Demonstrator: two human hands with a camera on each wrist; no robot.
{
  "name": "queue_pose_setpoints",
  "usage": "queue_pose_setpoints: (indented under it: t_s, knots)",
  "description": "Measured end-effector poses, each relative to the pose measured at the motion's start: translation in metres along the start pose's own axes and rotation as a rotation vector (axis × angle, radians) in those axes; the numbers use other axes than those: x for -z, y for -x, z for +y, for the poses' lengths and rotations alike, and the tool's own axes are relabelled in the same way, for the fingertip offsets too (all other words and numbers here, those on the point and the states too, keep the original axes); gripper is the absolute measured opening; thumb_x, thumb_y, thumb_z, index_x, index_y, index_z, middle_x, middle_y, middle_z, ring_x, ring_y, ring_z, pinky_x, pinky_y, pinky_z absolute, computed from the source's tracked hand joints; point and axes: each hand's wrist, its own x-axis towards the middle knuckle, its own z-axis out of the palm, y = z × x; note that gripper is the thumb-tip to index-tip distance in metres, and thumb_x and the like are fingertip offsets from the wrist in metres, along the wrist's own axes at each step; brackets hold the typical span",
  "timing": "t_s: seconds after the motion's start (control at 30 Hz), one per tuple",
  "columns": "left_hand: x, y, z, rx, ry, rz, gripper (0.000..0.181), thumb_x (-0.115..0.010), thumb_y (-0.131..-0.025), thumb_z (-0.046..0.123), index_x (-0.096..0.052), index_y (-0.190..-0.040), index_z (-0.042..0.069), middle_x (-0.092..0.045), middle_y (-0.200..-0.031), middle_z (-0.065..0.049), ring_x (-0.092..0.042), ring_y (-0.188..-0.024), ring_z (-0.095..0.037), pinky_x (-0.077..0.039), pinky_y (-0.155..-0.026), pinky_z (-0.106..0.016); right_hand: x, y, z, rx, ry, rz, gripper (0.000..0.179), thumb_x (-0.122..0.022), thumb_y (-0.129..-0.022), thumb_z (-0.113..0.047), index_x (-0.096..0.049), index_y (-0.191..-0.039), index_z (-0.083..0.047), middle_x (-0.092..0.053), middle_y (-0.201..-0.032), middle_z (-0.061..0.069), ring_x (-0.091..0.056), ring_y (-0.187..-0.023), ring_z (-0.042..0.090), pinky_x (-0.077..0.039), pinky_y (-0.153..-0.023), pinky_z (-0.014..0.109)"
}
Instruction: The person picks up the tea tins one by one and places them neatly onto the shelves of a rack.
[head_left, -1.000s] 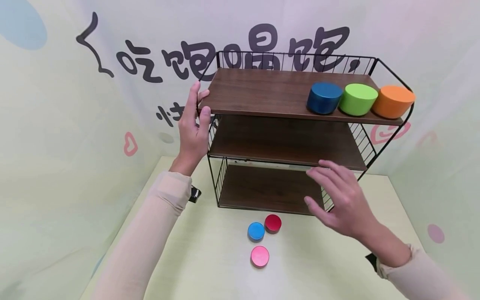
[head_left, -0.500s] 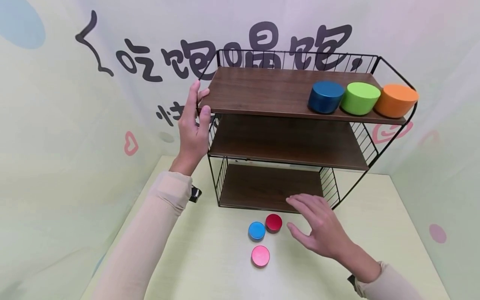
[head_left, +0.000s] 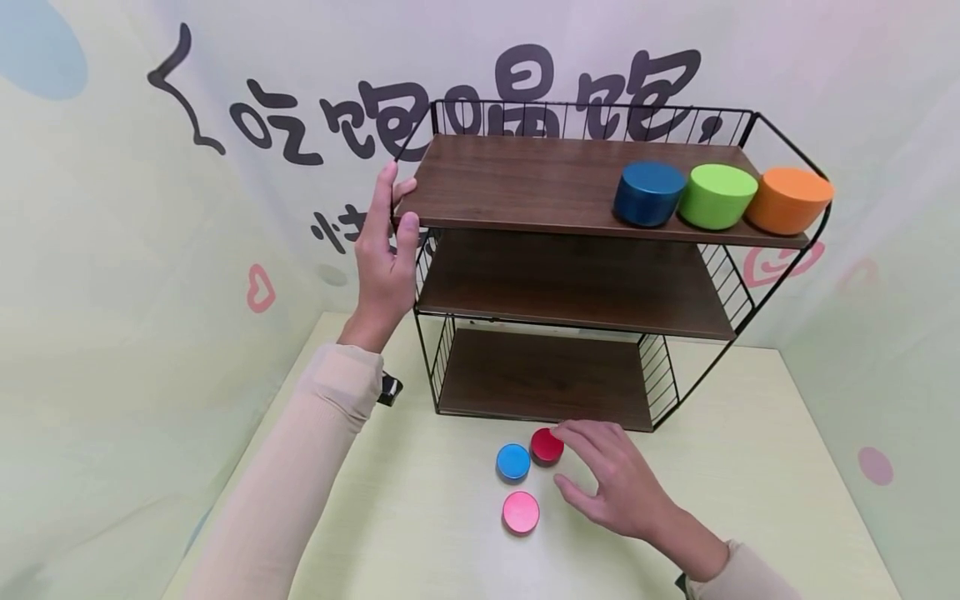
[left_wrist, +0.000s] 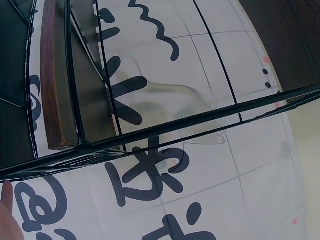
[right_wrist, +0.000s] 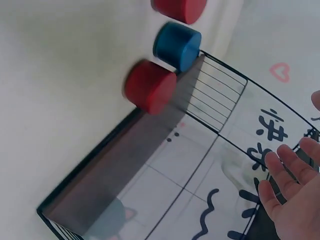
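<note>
My left hand [head_left: 385,258] grips the top left corner of a three-tier rack [head_left: 495,183] with black wire sides and dark wood shelves. Only a fingertip of that hand shows in the left wrist view, by the black wire. My right hand [head_left: 611,483] is low over the table, fingers spread and bent, holding nothing. Its fingertips overlap the right edge of a small red round tin [head_left: 543,450] in the head view. A light blue tin [head_left: 513,462] stands just left of the red one, and a pink tin [head_left: 521,512] sits nearer the front.
On the top shelf's right end stand dark blue [head_left: 649,195], lime green [head_left: 717,197] and orange [head_left: 789,202] round tins in a row. Behind the rack hangs a pale cloth backdrop [head_left: 300,50] with black writing. The pale table [head_left: 420,517] spreads in front.
My right hand has come down and leftward from in front of the rack's lower right side to the red tin. The left hand has kept its grip on the rack corner.
</note>
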Motion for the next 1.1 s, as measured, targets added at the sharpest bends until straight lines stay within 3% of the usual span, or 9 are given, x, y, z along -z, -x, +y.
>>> queue_pose_setpoints:
  t_s: [0.2,0.43,0.77,1.1]
  knots:
    - [-0.001,0.001,-0.002,0.003,0.007,0.005,0.051,-0.051,-0.098,0.005,-0.043,-0.148,0.0,-0.063,-0.132,-0.011,-0.053,-0.127,-0.017,-0.041,-0.095,-0.031,-0.017,0.012,-0.003,-0.008,-0.017,-0.023,0.049,-0.067,-0.09,-0.04,-0.064,-0.128,-0.009,-0.064,-0.127,0.006,-0.059,-0.114,0.023,-0.047,-0.093,0.042]
    - [-0.001,0.001,-0.003,0.008,0.007,0.006,0.051,-0.051,-0.098,0.005,-0.043,-0.148,0.0,-0.062,-0.132,-0.011,-0.054,-0.127,-0.017,-0.042,-0.093,-0.03,-0.033,0.027,-0.009,-0.079,-0.017,-0.075,0.063,-0.083,-0.073,-0.032,-0.063,-0.131,-0.016,-0.063,-0.128,0.0,-0.06,-0.113,0.017,-0.051,-0.089,0.041]
    - [-0.001,0.001,-0.002,0.0,0.006,0.0,0.051,-0.051,-0.098,0.006,-0.042,-0.148,0.0,-0.062,-0.133,-0.011,-0.053,-0.127,-0.017,-0.043,-0.094,-0.03,-0.058,0.041,-0.012,-0.079,-0.066,-0.115,0.061,-0.084,-0.074,-0.03,-0.064,-0.129,-0.012,-0.064,-0.128,0.004,-0.061,-0.114,0.019,-0.051,-0.089,0.04]
    - [0.0,0.001,-0.001,0.008,0.002,-0.002,0.051,-0.051,-0.098,0.008,-0.042,-0.149,0.002,-0.062,-0.134,-0.009,-0.052,-0.128,-0.016,-0.044,-0.094,-0.03,-0.073,0.046,-0.016,-0.192,-0.094,-0.278,0.064,-0.084,-0.075,-0.038,-0.063,-0.132,-0.017,-0.061,-0.131,-0.001,-0.058,-0.118,0.019,-0.051,-0.093,0.042]
